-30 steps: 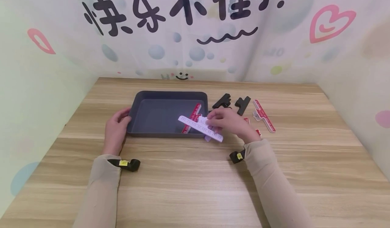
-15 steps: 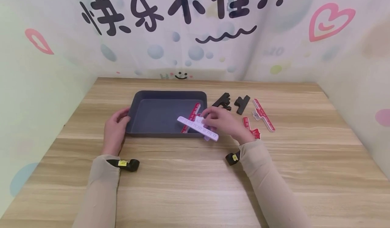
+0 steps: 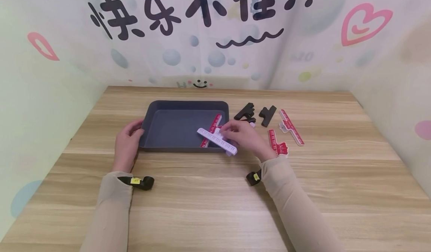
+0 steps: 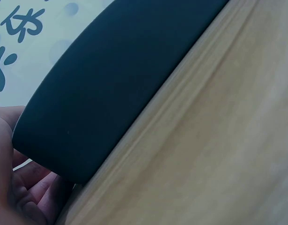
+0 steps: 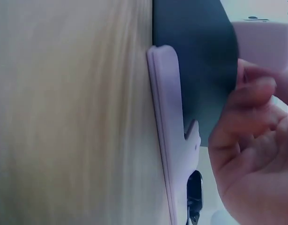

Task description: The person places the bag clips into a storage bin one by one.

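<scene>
My left hand (image 3: 128, 143) holds the left side of a dark rectangular tray (image 3: 175, 149), fingers at its rim; in the left wrist view its fingers (image 4: 38, 185) curl beside the tray's corner. With thumb and fingertips, my right hand (image 3: 244, 134) pinches a lavender clip (image 3: 215, 140) with a piano-key pattern, over the tray's front right corner. Beneath it a red clip (image 3: 215, 124) lies in the tray, partly covered. A second lavender clip (image 5: 169, 117) lies on the table along the tray's right side, mostly hidden under my hand in the head view.
Several black clips (image 3: 268, 116) lie to the right of the tray. Two red-and-white clips, one farther right (image 3: 291, 127) and one near my right wrist (image 3: 278, 143), rest on the wooden table (image 3: 195, 199). A printed cloth (image 3: 235, 65) stands behind the table.
My right hand has moved a little left with the lavender clip, farther over the tray. The red clip near my wrist shows more fully. My left hand stays at the tray.
</scene>
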`<control>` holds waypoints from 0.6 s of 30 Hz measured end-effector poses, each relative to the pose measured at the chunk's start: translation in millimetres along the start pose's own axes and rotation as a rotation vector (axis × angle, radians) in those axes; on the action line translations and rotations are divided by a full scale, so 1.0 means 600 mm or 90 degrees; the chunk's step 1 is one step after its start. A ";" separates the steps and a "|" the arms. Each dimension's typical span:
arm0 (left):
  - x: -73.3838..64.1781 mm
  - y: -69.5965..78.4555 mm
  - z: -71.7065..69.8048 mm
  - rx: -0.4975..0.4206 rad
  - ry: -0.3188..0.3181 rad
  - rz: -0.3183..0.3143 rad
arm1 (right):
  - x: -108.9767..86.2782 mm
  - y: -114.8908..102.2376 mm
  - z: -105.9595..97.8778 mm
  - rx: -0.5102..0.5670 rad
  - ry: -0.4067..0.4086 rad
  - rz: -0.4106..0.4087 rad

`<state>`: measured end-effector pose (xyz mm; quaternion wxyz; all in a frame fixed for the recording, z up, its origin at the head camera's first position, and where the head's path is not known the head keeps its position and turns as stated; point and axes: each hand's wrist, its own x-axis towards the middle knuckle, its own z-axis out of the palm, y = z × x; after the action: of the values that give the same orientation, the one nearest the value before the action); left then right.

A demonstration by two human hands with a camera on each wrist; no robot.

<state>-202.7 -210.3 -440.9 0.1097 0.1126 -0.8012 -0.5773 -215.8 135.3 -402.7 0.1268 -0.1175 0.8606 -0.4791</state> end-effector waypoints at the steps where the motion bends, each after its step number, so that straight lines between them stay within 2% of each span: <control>1: 0.000 0.000 0.000 -0.001 0.000 -0.001 | 0.000 -0.001 0.001 0.010 0.004 0.000; 5: 0.000 0.001 0.000 0.000 -0.002 0.001 | 0.001 -0.002 0.005 0.031 0.011 0.000; 18: 0.000 -0.001 -0.001 0.014 0.000 0.006 | 0.006 0.005 0.006 0.032 -0.007 0.015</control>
<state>-202.1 -211.2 -441.1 0.1110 0.1097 -0.8079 -0.5683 -218.4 133.1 -407.5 0.1401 -0.1067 0.8487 -0.4986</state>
